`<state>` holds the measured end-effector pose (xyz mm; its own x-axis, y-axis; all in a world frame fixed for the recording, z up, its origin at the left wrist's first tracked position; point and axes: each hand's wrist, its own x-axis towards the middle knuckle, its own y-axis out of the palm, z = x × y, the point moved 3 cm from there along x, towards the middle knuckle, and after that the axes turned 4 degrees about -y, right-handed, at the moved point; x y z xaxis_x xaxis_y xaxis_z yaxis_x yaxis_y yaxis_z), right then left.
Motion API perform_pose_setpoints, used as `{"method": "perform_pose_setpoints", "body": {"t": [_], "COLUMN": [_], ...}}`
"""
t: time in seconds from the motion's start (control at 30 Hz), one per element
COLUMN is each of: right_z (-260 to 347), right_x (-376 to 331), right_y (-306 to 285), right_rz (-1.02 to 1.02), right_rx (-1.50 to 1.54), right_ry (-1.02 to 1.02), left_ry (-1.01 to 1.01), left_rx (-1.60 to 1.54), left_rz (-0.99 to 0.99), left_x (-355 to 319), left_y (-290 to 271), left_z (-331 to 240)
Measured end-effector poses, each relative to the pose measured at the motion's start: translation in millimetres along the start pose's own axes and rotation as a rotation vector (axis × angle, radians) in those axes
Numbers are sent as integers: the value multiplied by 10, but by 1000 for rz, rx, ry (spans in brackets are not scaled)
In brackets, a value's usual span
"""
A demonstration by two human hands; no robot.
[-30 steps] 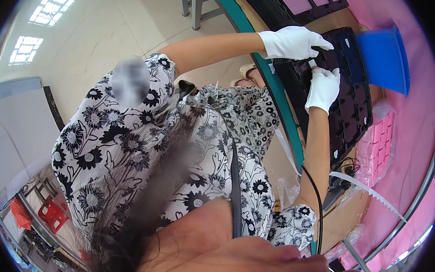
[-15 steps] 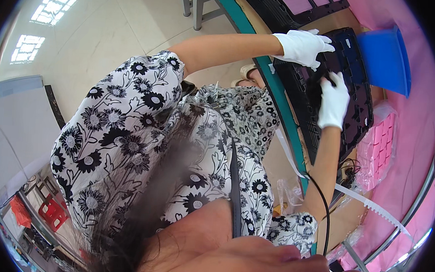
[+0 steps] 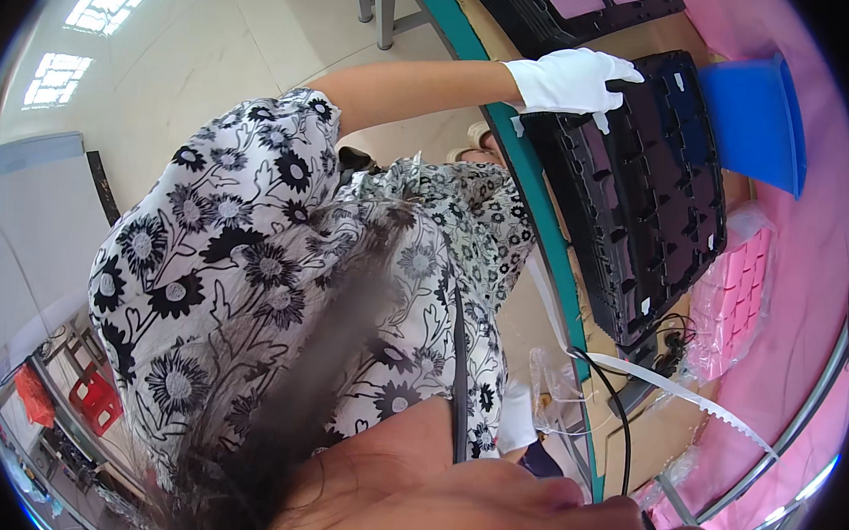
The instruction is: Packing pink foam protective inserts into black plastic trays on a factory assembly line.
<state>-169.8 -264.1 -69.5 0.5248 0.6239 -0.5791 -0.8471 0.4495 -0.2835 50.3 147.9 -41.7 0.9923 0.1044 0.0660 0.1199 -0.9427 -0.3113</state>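
Note:
A black plastic tray (image 3: 642,201) with many slots lies on the bench, its long side running along the green bench edge (image 3: 543,233). My left hand (image 3: 570,82), in a white glove, reaches out on a bare forearm and grips the tray's far corner, fingers on top and thumb below. Only a small white patch that looks like my gloved right hand (image 3: 517,418) shows low by the bench edge, against my flowered dress; its fingers are hidden.
A blue bin (image 3: 756,118) stands just beyond the tray. Pink foam sheets (image 3: 734,294) lie in a clear bag to its right. A black cable (image 3: 621,413) and a white toothed strip (image 3: 693,396) cross the near bench. Another black tray (image 3: 557,11) lies at the top.
My right hand has left the tray's middle and dropped down toward my lap. My left hand has stayed at the tray's far corner.

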Motion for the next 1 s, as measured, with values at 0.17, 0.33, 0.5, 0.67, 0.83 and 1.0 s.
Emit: {"method": "perform_pose_setpoints", "body": {"t": [0.17,0.33,0.5,0.67,0.83,1.0], "right_z": [2099,3102,3394,2953,2583,2557], "right_x": [1499,2672,3399,3212,2896,3003], "right_y": [-443,-1230,-1956,-1472,-1612,-1613], "right_rz": [-728,-525,-447,-19,92,197], "right_rx": [419,-23,161,-978,-1189,-1183], "right_ry": [-612,-795,-906,-1098,-871,-841], "left_ry": [30,-53,-99,-145,-184,-205], "left_rx": [-1,-49,-227,-198,-374,-417], "left_rz": [-123,-315,-338,-423,-365,-367], "left_x": [87,91,76,19,-9,16], "left_y": [50,107,246,271,282,244], "left_z": [87,340,268,419,378,369]}}
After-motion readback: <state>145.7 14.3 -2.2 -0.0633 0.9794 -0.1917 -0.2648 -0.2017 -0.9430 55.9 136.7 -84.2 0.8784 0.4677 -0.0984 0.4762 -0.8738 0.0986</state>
